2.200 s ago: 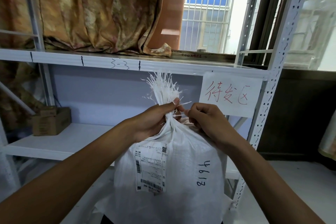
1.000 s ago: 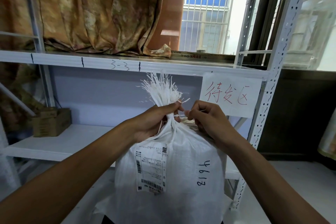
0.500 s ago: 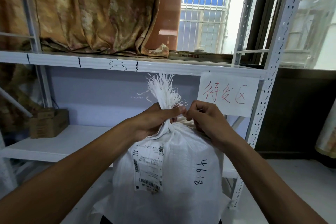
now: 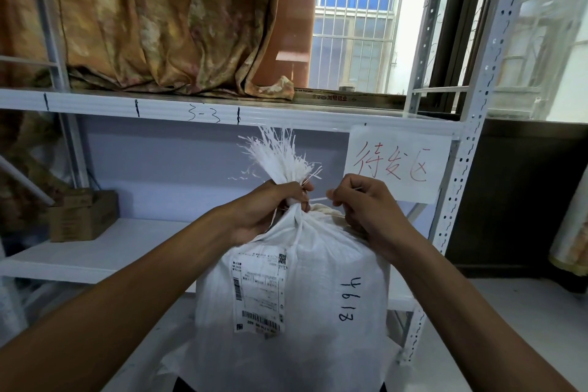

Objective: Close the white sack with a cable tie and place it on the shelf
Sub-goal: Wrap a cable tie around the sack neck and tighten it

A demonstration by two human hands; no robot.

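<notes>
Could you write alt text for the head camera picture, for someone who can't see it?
A person's left hand grips the gathered neck of a white sack while the right hand pinches a white cable tie at it, before a white shelf.

The sack (image 4: 296, 283) stands in front of the shelf (image 4: 143, 242), its neck in the left hand (image 4: 270, 205), with the right hand (image 4: 366, 212) just to the right and the cable tie (image 4: 319, 199) running between them. A box (image 4: 82, 216) sits on the shelf far left; a paper sign (image 4: 397, 165) hangs behind the right hand.
</notes>
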